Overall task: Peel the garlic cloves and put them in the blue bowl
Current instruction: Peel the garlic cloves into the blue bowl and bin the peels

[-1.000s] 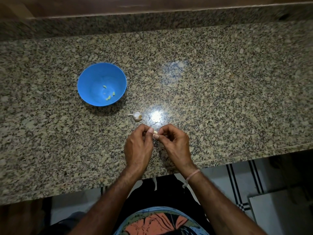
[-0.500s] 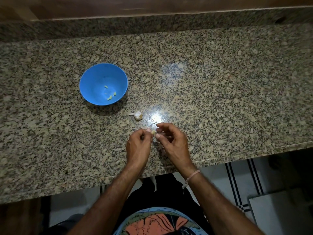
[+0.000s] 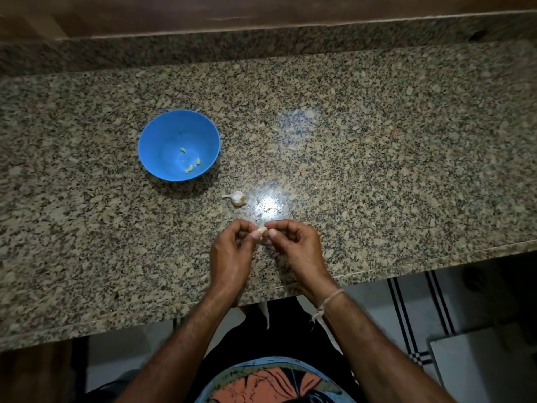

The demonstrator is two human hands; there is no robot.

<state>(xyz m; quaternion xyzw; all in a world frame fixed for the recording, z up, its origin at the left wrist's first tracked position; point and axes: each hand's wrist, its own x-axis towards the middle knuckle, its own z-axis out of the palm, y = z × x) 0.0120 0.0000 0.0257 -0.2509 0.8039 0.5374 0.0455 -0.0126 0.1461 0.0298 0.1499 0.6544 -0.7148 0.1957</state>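
Garlic clove [image 3: 262, 230] pinched between thumb and fingertips of left hand [image 3: 231, 257] and right hand [image 3: 296, 250], both curled around it, over granite counter [image 3: 377, 170]

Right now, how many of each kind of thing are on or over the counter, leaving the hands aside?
Blue bowl: 1
Peeled cloves in bowl: 3
Garlic bulb piece: 1
Clove being peeled: 1
Total: 6
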